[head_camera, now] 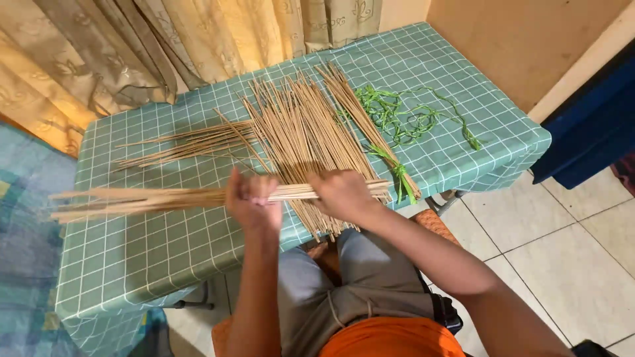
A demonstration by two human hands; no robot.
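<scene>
Head view: looking down over a seated lap at a table covered in green checked cloth [152, 244]
Left hand [253, 201]: clenched around a bundle of thin tan sticks [159, 197], near its middle, knuckles up
Right hand [344, 193]: closed over the same bundle nearer its right end, fingers wrapped on top
Bundle: held level across the front of the table, just above the cloth, long end pointing left past the table edge, short end stopping just beside a tied bunch
Step in hand: judged as gathering and squaring loose sticks into one tight bundle, both fists pressing it together
Next move: seems to call for a firm one-handed grip so the other can reach a green strip
Loose sticks [304, 125]: fanned out behind the hands, some under the bundle
Side pile [192, 142]: smaller spread to the left, well apart
Tied bunch [370, 129]: bound with green strip at its near end
Green strips [403, 116]: tangled loosely at the right
Beyond: patterned curtain [119, 46], tiled floor [569, 258]
</scene>
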